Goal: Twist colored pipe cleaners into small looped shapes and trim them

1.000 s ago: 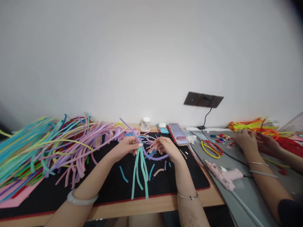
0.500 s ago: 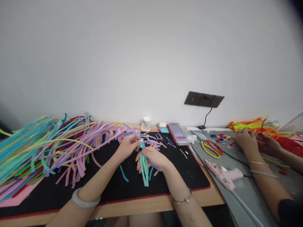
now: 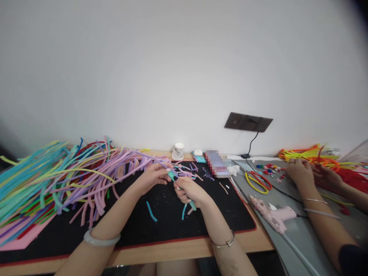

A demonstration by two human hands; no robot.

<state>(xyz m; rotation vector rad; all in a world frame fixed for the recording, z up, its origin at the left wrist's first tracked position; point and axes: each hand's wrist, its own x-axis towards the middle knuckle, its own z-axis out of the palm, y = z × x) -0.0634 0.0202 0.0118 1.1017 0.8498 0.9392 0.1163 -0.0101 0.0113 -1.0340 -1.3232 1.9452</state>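
My right hand is wrapped round a bundle of turquoise pipe cleaners. Its top end pokes out above my thumb, and the lower ends show below my fist. My left hand pinches a long lilac pipe cleaner close to the top of that bundle. The strip slants up and left from my fingertips toward the pile. Whether it is wound round the bundle, I cannot tell. A short blue offcut lies on the black mat below my left hand.
A heap of coloured pipe cleaners covers the left side. Behind my hands are cut scraps, a paper cup and a blurred-out box. To the right lie scissors, a pink glue gun and a co-worker's hands.
The turquoise bundle has turned from hanging downward to slanting lower right, and my right fingers have closed round it. My left hand has drawn slightly left, off the bundle.
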